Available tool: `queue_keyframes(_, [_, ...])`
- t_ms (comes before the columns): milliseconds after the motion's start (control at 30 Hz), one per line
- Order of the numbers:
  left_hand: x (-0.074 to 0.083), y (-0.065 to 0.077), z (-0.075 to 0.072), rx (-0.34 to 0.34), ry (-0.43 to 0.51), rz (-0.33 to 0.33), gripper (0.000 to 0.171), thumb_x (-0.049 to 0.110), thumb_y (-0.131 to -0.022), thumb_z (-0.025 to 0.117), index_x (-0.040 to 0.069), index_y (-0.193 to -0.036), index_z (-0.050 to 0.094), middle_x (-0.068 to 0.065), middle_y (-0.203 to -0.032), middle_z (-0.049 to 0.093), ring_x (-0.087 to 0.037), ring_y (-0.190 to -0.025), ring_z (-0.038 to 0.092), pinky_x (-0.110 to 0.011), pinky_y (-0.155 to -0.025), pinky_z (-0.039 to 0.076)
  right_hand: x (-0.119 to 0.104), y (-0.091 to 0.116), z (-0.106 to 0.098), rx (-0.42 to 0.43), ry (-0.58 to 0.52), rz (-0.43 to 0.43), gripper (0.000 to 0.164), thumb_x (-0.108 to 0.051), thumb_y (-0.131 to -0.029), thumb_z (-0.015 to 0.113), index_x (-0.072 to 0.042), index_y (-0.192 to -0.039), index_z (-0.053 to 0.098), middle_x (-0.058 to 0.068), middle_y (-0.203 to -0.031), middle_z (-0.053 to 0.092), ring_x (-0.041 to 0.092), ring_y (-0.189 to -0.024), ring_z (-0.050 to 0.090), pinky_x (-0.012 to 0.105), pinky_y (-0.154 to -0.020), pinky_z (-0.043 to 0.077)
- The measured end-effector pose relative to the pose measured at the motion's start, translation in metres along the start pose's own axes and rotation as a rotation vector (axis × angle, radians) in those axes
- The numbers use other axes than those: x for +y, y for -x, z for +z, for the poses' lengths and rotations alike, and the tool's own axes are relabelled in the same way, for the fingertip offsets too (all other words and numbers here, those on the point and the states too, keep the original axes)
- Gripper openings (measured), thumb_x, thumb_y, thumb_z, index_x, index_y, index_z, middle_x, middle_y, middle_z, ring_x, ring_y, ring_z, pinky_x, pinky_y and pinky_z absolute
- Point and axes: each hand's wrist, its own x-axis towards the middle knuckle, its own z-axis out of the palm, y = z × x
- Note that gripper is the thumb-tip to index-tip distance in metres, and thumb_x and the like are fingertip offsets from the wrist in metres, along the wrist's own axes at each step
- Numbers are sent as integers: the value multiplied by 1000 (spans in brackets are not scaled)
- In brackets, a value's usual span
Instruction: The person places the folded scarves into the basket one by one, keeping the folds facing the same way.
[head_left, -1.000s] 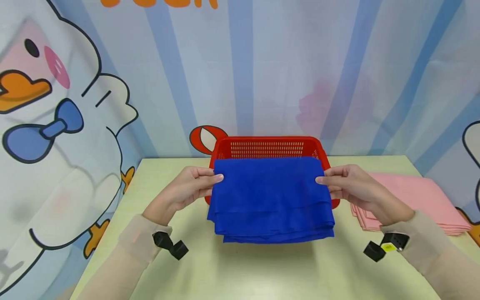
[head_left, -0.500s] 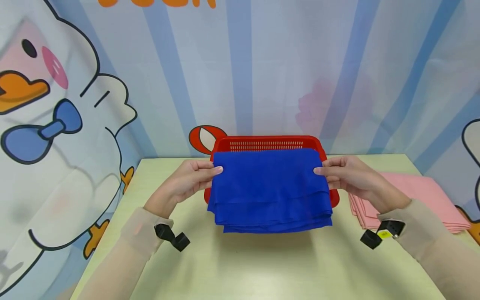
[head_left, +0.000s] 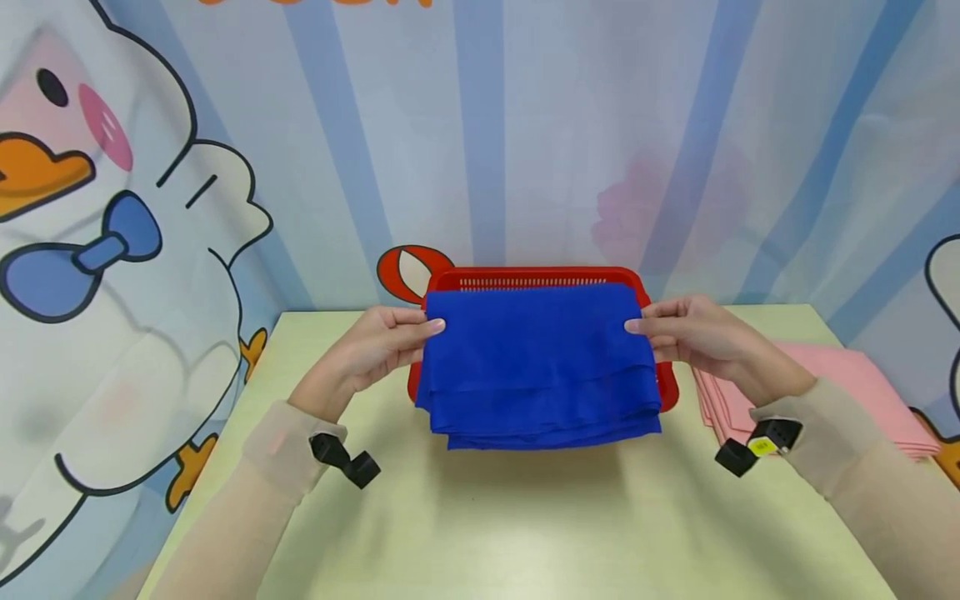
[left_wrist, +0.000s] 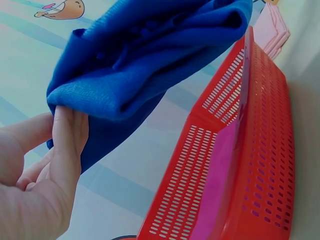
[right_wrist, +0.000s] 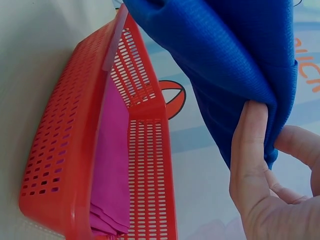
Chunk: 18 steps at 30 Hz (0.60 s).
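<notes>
A folded blue cloth (head_left: 536, 358) hangs between my two hands, several layers thick at its lower edge. My left hand (head_left: 382, 342) pinches its upper left corner, thumb on the near face and fingers behind. At the opposite corner my right hand (head_left: 693, 337) grips it the same way. Behind and below the cloth stands a red perforated basket (head_left: 540, 273), mostly covered by it in the head view. Both wrist views show the cloth held above the basket's rim. Inside the basket lies a folded magenta cloth (right_wrist: 112, 165), also visible in the left wrist view.
On the pale table (head_left: 510, 525), a stack of folded pink cloth (head_left: 847, 392) lies to the right, partly behind my right forearm. A printed backdrop (head_left: 555, 150) with a cartoon duck rises behind the table.
Both hands have moved away from me and up in the head view, carrying the blue cloth further over the basket. Their grip on its corners stays the same.
</notes>
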Motion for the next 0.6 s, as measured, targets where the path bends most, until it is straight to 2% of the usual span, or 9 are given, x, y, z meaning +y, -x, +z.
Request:
queue_keyframes(200, [6, -5, 1, 6, 1, -8, 13, 14, -98, 66, 2, -101, 71, -8, -90, 71, -17, -81, 70, -27, -82, 57, -5, -2, -3, 9, -18, 4, 19, -9, -100, 61, -10, -82, 67, 1, -70, 61, 12, -62, 60, 27, -71, 59])
queue_keyframes(467, [9, -15, -1, 18, 21, -6, 11, 13, -98, 66, 3, -99, 71, -6, -88, 72, -16, -79, 71, -27, -81, 57, -10, -7, -4, 24, -4, -1, 22, -9, -100, 61, -10, -80, 69, 1, -69, 59, 13, -63, 60, 26, -71, 58])
queue_keyframes(600, [9, -19, -2, 34, 18, -10, 12, 13, -97, 66, 3, -102, 72, -5, -89, 73, -15, -80, 71, -28, -82, 57, -12, -9, -4, 39, 6, 5, 20, -11, -99, 63, -11, -80, 68, 1, -68, 55, 13, -62, 55, 25, -69, 57])
